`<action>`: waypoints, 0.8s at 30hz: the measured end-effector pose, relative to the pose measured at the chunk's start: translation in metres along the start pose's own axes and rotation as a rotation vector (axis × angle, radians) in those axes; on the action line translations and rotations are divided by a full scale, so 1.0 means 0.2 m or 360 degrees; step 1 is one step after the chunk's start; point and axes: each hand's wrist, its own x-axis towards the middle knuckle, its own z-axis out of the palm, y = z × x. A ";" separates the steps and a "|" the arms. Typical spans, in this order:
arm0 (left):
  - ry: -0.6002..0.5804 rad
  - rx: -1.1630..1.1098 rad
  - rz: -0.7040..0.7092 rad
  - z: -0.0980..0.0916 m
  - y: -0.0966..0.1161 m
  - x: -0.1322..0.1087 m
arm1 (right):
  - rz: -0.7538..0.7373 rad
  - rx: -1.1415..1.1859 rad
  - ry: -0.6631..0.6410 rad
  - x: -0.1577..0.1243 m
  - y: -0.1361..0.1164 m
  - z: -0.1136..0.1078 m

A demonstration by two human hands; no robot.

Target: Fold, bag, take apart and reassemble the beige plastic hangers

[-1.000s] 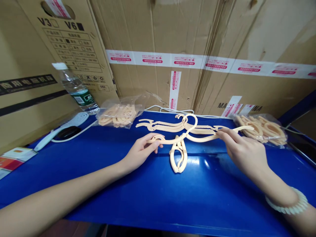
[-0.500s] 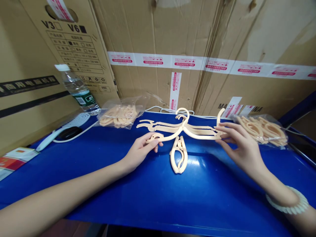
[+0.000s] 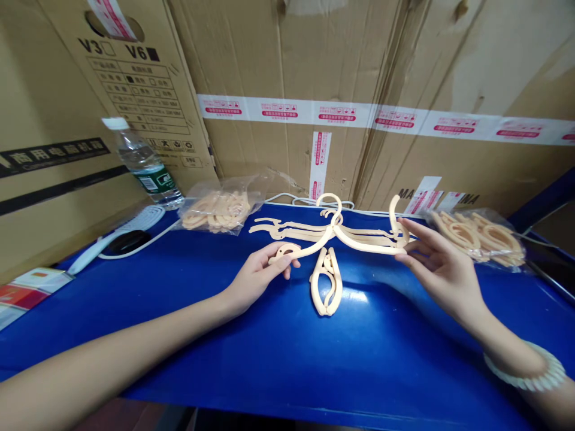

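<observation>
A cream folding clothes hanger [image 3: 359, 244] is spread between my two hands above the table, its hook pointing up. My left hand [image 3: 265, 269] pinches the hanger's left end between thumb and fingers. At the other end, my right hand [image 3: 442, 263] grips the tip with thumb and fingers, beside a curved piece that stands upright there. Behind it, more unfolded hangers [image 3: 305, 232] lie on the blue table, partly hidden by the held one. A folded hanger [image 3: 326, 284] lies on the table in front, between my hands.
Clear bags of folded hangers lie at left [image 3: 218, 211] and right [image 3: 478, 236]. A water bottle [image 3: 150, 170], a pale hairbrush [image 3: 121, 236] and a black oval object [image 3: 129, 242] are at left. Cardboard boxes [image 3: 287, 54] wall the back of the blue table [image 3: 287, 365].
The right fingers have shifted slightly around the hanger's right end, and its upright piece leans a little further left. The hook has moved slightly left and up. My left hand keeps its pinch.
</observation>
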 end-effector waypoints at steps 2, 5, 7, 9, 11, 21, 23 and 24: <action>0.0002 0.0022 0.0009 0.00 0.00 0.00 | -0.0026 -0.0048 -0.0001 0.00 -0.01 0.00; 0.0027 0.0036 0.0000 0.00 0.00 -0.01 | -0.0039 -0.0094 0.0018 0.00 -0.01 -0.01; 0.0050 0.0023 -0.0016 0.00 -0.01 -0.01 | -0.0037 -0.0103 0.0025 0.00 -0.02 -0.01; 0.0070 0.0011 -0.0033 0.00 -0.01 -0.01 | -0.0020 -0.0095 -0.0001 0.00 -0.02 -0.01; 0.0099 -0.0006 -0.0039 0.01 -0.01 -0.01 | 0.0010 -0.0079 -0.0055 0.00 -0.02 -0.03; 0.0298 -0.0290 -0.0026 0.04 0.00 -0.01 | 0.0463 0.0571 -0.0134 0.02 -0.02 -0.02; 0.0272 -0.0295 -0.0038 0.05 0.01 -0.02 | 0.0614 0.0757 -0.0135 0.02 -0.02 0.00; 0.0239 -0.0277 -0.0041 0.05 0.02 -0.02 | 0.0675 0.0828 -0.0137 0.02 -0.02 0.01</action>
